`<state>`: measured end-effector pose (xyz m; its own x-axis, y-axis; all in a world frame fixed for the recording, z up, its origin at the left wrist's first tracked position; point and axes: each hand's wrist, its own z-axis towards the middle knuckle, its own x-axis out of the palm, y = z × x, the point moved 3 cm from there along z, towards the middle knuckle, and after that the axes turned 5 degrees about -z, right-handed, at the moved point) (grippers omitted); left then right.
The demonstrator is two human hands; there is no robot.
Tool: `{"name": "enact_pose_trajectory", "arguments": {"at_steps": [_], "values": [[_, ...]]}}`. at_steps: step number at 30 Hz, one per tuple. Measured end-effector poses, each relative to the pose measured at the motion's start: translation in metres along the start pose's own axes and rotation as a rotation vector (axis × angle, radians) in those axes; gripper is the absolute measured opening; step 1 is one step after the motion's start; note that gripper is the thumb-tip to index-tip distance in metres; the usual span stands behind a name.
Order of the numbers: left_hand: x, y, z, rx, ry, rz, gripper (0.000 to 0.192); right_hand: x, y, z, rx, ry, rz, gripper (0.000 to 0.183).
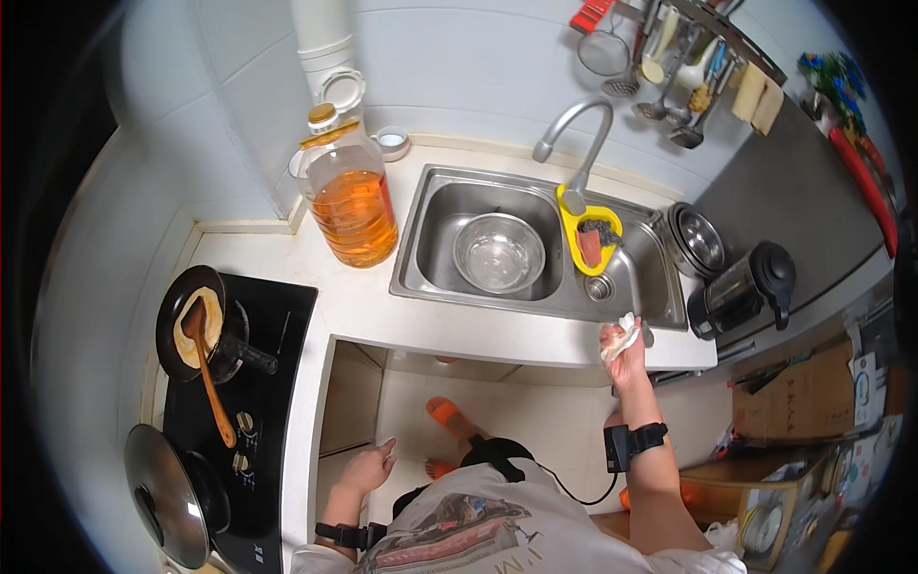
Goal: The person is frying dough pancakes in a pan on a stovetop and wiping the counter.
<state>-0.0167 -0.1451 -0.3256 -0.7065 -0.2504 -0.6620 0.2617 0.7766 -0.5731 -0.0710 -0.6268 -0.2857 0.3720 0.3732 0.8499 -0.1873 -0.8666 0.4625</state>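
My right hand (622, 359) is raised at the counter's front edge near the small sink bowl, closed around a crumpled white tissue (622, 337). A small grey rounded piece (647, 335) shows beside its fingers; whether I hold it is unclear. Low in front of the left cabinet, my left hand (367, 466) has its index finger stretched out and nothing visible in it. On the black cooktop (269, 409) to the left, a frying pan (169, 337) contains a pale flat pancake (208, 326). A wooden spatula (208, 387) lies across it, handle towards me.
A metal basin (500, 252) sits in the large sink bowl (437, 215). Yellow drain basket (592, 267), faucet (595, 136), oil jug (351, 215), glass-bodied pitcher (746, 287) and stacked metal bowls (692, 240) surround it. A lidded wok (168, 495) occupies the front burner. Cardboard boxes (796, 394) stand right.
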Motion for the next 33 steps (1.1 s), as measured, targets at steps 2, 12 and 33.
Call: {"name": "enact_pose_trajectory", "arguments": {"at_steps": [2,12,33], "values": [[0.001,0.002,-0.001,0.027,0.001,0.002,0.039,0.04,-0.02,-0.021,-0.008,-0.233,-0.071,0.038],[0.009,0.01,-0.018,-0.021,0.046,-0.094,0.039,-0.163,-0.036,-0.153,0.005,-0.98,-0.319,0.022],[-0.022,-0.017,-0.043,-0.065,-0.117,-0.109,0.042,0.071,-0.049,-0.006,-0.072,-0.189,-0.945,0.062]]}}
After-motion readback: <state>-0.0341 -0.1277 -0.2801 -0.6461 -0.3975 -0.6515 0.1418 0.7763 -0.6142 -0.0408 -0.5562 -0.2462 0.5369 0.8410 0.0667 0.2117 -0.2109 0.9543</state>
